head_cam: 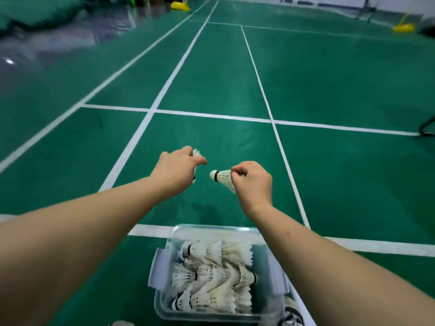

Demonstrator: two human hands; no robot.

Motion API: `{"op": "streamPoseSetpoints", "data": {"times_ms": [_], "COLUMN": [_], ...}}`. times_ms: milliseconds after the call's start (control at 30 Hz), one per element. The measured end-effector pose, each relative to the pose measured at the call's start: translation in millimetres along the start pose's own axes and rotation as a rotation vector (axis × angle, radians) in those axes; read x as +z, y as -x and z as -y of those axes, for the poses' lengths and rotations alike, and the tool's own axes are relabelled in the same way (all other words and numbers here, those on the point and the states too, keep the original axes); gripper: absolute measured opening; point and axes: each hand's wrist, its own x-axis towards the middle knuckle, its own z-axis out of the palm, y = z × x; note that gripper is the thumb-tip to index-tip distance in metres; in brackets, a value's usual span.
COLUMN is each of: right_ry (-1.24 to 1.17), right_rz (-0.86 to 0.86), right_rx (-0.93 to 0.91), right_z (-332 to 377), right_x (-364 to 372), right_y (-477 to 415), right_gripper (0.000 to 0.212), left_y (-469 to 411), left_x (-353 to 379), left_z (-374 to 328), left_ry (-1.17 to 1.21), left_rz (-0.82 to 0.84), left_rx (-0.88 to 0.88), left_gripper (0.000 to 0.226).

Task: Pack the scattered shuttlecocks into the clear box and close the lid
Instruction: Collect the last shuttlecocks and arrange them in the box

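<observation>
Nearest, clear plastic box (164, 309), almost full of white feather shuttlecocks (211, 278). I'm mid-collection: right hand (253, 182) pinches 1 white shuttlecock (222, 177), left hand (179, 170) grips a 2nd shuttlecock (196, 153). Next, lower both into it.

I look out over a green court floor (211, 78) marked with white lines (211, 116), two of them meeting at a crossing (150, 111). Far beyond that crossing sits a yellow base (180, 6), and a second yellow base (403, 27) lies far off to its right. Left of the crossing runs a glossy grey strip (47, 48), blurred, with dark green padding (35, 12) behind it. Well right of the crossing stands a black frame (427, 128).
</observation>
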Motion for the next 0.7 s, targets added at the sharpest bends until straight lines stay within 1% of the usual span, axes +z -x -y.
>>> {"op": "streamPoseSetpoints", "data": {"times_ms": [133,267,367,533,700], "right_ry": [-0.064,-0.026,-0.012,0.041,0.105], "right_rz": [-0.045,-0.031,-0.025,0.007,0.106], "right_rx": [0.007,0.009,0.068,0.166,0.212], "right_z": [12.9,12.8,3.3,-23.2,-55.5], "right_x": [-29.5,-50.0,-60.9,-61.9,-44.8], "right_y": [51.0,98.4,131.0,157.9,161.4], "right_gripper": [0.018,0.018,0.017,0.019,0.021], "left_y": [57.0,112.7,145.8,170.4,175.6], "left_x": [-21.6,-22.4,-15.7,-1.5,29.2], "left_z": [-25.8,-50.1,-66.1,-82.8,-89.5], "left_ry": [-0.002,-0.05,-0.051,0.01,0.016], "left_rz": [0.024,0.082,0.125,0.11,0.135], "left_rx": [-0.001,0.06,0.098,0.1,0.151], "left_gripper": [0.04,0.039,0.038,0.035,0.034]}}
